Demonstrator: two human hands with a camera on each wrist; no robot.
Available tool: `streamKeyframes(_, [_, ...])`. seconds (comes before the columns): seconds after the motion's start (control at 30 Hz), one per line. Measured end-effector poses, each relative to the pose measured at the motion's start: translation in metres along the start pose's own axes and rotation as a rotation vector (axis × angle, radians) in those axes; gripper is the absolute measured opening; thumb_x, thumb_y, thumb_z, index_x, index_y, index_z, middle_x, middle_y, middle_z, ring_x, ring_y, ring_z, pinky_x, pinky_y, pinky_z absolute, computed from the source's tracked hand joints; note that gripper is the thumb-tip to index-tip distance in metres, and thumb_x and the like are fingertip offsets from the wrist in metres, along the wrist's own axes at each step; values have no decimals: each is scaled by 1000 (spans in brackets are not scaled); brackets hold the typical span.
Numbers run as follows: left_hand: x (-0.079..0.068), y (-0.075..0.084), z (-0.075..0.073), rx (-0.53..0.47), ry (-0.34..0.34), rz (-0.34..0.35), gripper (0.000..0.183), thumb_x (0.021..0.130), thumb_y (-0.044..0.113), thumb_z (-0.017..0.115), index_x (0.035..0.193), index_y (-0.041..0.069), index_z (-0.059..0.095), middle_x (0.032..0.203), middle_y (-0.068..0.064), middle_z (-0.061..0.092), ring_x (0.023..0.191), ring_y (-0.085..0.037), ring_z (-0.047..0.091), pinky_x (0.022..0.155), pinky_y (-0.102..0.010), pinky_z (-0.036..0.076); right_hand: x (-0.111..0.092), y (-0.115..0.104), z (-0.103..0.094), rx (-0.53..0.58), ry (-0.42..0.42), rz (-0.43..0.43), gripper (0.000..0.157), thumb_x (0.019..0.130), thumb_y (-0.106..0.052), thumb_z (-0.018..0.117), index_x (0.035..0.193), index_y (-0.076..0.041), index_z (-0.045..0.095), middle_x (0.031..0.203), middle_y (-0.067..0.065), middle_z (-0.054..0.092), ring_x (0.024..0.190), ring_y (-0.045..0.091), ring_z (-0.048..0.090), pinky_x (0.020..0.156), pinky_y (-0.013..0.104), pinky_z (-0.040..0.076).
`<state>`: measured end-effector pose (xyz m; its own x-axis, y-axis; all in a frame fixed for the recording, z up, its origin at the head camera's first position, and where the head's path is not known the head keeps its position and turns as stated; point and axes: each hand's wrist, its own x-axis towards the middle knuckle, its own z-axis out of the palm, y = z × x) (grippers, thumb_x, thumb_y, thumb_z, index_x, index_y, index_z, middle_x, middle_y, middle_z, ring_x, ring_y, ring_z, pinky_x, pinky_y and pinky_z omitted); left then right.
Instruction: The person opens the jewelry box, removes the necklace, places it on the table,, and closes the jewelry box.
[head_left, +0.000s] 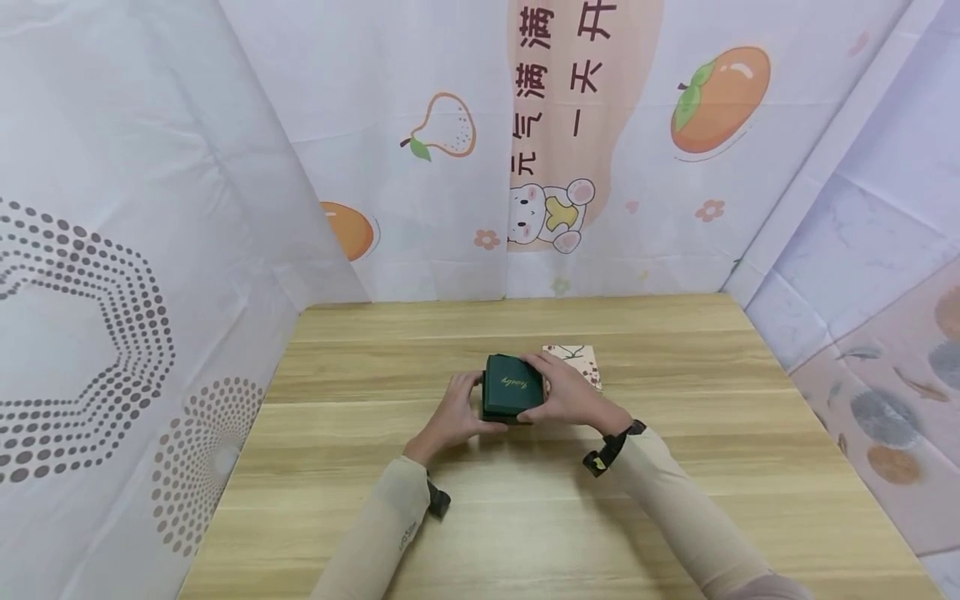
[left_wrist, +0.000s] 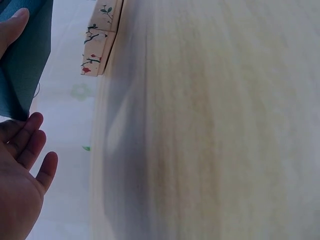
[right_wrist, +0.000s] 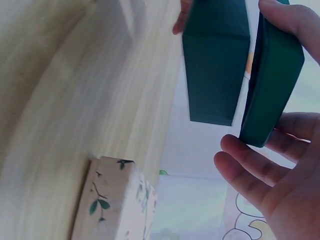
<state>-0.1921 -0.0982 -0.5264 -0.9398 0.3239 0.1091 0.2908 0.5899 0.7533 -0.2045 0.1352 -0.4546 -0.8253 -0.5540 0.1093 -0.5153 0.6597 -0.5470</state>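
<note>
The green box (right_wrist: 215, 75) is between your hands, above the worktop (head_left: 285, 467). Your left hand (head_left: 456, 414) holds it; your right hand (head_left: 566, 393) pinches its lid (right_wrist: 277, 75). Loose left fingers could drop it, maybe bumping the flowery box (head_left: 573, 360) just past your right hand.

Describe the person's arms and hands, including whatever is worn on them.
The left hand and right hand are gloveless. The left sleeve is beige, with dark lettering too small to read. The right sleeve is also beige. Black wrist gear shows on the left and right, the right one bearing a yellow mark.
</note>
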Motion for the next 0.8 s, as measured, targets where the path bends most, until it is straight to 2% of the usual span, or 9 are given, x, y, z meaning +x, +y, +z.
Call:
streamKeyframes(0.17, [-1,-1,-2,-7,8,-11,97,66,42,89,143,7,42,141,-13,46,130,-30,40,107,-52,40,-1,2,-7,2,17,7,90,68,-39,87,142,-11,46,131,9,54,114,28,56,93,51,49])
streamKeyframes(0.4, [-2,2,-4,28,0,-26,100,67,46,87,144,4,39,141,-15,46,131,-31,41,107,-51,40,-8,7,-16,-1,29,41,90,68,-39,86,143,-11,45,136,11,52,117,31,54,93,54,48])
streamKeyframes(0.8, [-6,0,-3,19,4,-45,101,67,46,87,145,4,38,142,-15,45,132,-31,40,107,-52,40,-17,21,-22,42,37,70,90,69,-31,86,144,-7,42,138,17,49,119,34,52,95,52,47])
